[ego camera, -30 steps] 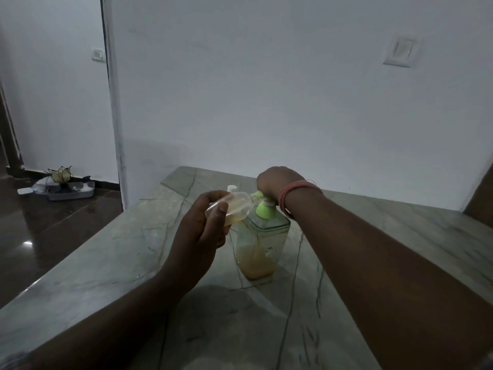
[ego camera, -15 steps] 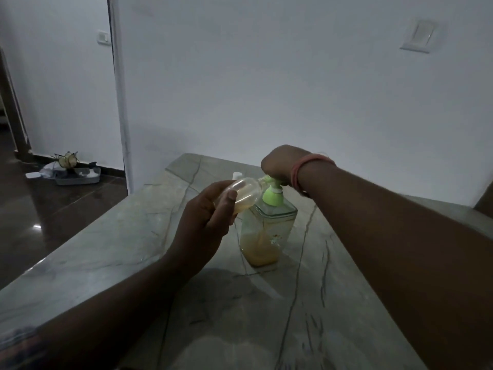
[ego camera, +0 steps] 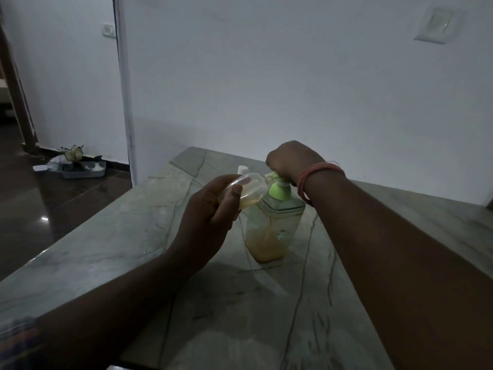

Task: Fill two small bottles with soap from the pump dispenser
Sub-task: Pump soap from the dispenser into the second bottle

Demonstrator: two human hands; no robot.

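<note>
We grip small bottle (ego camera: 246, 189) tilted in left hand (ego camera: 210, 217), mouth at the spout; right hand (ego camera: 290, 162) curled on pump (ego camera: 278, 189). Keep mouth aligned, press slow, full strokes.

1. Two hands were in view: the left hand (ego camera: 210, 220) and the right hand (ego camera: 290, 161).
2. One small bottle (ego camera: 246, 189) was visible (a white object (ego camera: 242, 169) behind it was too hidden to identify).
3. One pump dispenser (ego camera: 272, 225).
4. One marble table (ego camera: 120, 236).
5. One wristband (ego camera: 314, 174).
6. Two wall switches: switch plate (ego camera: 434, 25) and small switch (ego camera: 108, 29).
</note>
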